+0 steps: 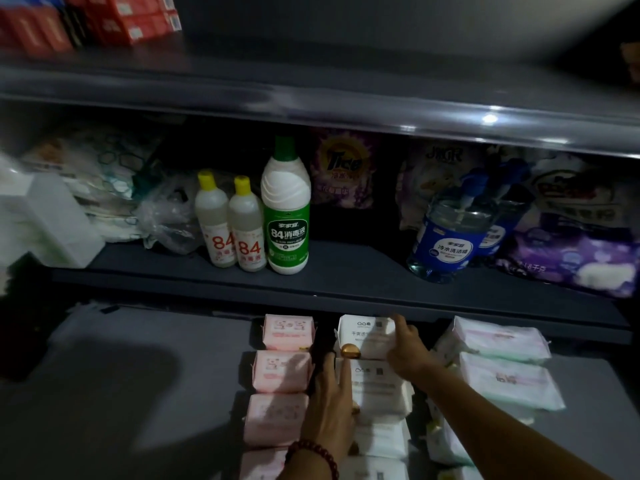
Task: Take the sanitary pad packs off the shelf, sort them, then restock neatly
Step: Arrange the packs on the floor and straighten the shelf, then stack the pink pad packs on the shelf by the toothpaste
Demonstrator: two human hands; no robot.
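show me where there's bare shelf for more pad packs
The lower grey shelf is bare left of the pink pad packs. The middle shelf has a gap between the green-labelled white bottle and the blue pump bottle. Crowded rightward: white packs, mint packs.

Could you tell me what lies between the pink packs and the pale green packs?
A column of white packs, under the left hand and right hand; head view.
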